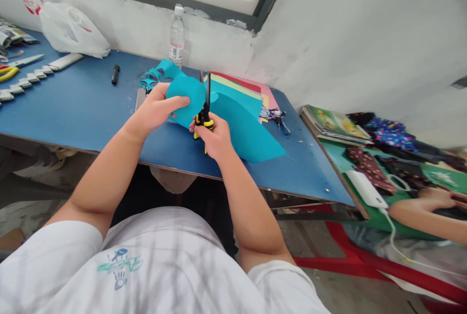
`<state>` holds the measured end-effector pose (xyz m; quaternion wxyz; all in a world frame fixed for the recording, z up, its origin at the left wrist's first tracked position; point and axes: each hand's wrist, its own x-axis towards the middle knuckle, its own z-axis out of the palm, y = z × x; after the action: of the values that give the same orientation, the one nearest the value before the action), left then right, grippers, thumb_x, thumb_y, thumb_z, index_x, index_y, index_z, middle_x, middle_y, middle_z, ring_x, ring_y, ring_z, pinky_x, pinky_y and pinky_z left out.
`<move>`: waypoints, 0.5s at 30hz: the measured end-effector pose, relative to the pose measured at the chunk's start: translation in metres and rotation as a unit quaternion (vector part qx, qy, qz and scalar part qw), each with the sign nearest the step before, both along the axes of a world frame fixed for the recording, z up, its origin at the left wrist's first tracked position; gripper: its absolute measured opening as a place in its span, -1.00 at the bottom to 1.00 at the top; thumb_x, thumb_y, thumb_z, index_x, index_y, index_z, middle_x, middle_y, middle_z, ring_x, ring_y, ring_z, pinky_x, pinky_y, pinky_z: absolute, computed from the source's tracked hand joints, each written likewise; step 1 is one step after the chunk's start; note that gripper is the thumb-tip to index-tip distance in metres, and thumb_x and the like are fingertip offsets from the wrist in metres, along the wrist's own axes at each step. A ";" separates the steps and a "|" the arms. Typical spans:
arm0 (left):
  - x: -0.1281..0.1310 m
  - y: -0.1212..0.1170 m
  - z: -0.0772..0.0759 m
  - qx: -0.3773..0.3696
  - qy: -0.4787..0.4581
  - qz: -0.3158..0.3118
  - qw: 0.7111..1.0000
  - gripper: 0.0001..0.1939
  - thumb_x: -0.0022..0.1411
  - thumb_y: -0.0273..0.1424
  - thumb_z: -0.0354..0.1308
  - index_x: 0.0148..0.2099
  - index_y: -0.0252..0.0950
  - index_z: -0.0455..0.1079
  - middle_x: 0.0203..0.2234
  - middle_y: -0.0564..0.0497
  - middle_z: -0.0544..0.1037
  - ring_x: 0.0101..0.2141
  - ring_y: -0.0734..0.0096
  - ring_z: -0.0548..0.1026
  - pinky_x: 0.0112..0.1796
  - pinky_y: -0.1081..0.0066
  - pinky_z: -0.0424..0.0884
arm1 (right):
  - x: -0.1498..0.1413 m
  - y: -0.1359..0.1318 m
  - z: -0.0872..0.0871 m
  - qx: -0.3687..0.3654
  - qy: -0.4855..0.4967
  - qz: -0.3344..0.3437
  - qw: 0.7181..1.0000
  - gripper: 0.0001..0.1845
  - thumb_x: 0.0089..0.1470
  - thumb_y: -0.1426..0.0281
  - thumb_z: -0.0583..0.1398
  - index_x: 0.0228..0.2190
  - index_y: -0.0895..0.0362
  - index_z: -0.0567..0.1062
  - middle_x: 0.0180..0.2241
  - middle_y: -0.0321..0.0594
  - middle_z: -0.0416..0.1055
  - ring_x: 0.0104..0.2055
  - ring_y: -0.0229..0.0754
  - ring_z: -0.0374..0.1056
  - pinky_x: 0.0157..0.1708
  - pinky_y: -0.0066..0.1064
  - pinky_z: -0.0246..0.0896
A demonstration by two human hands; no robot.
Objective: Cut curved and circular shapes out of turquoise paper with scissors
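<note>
My left hand (158, 104) pinches a sheet of turquoise paper (187, 91) whose held part has a rounded outline, thumb on top. In my right hand (215, 135) is a pair of scissors (204, 121) with black and yellow handles. Their dark blades point away from me, spread apart at the right edge of the rounded part. A large turquoise piece (248, 134) hangs to the right, curving down to a point over the table. Whether it joins the rounded part is hidden behind the scissors. Curly turquoise offcuts (153, 76) lie beyond my left hand.
A water bottle (177, 36) stands by the wall. Coloured paper sheets (268, 95) lie behind my right hand. A black marker (115, 74), white plastic bag (71, 29) and other scissors (18, 66) are leftward. At right, another person's arm (426, 214) rests over a green table.
</note>
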<state>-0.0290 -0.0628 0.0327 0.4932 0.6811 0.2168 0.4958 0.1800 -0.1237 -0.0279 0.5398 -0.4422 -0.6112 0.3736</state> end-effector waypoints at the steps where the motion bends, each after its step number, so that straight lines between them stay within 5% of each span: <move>1: 0.000 0.000 0.000 0.001 0.002 0.002 1.000 -0.34 0.29 -0.03 0.68 -0.51 -0.17 0.31 -0.59 0.10 0.30 -0.52 0.46 0.27 -0.48 0.33 0.16 | 0.000 0.000 -0.001 0.000 0.000 -0.002 1.000 -0.77 0.09 0.12 0.39 -0.29 -0.02 0.68 -0.38 -0.32 0.58 -0.23 -0.04 0.56 -0.18 -0.20 0.44; 15: 0.000 0.003 -0.001 0.002 0.000 0.006 1.000 -0.32 0.29 -0.03 0.68 -0.52 -0.17 0.28 -0.60 0.11 0.28 -0.52 0.45 0.27 -0.49 0.38 0.19 | -0.002 0.002 -0.006 0.006 -0.005 -0.025 1.000 -0.79 0.15 0.12 0.41 -0.26 -0.04 0.65 -0.44 -0.39 0.46 -0.29 -0.07 0.51 -0.22 -0.23 0.43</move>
<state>-0.0295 -0.0598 0.0314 0.4890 0.6805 0.2197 0.4996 0.1778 -0.1220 -0.0340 0.5486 -0.4563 -0.6050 0.3534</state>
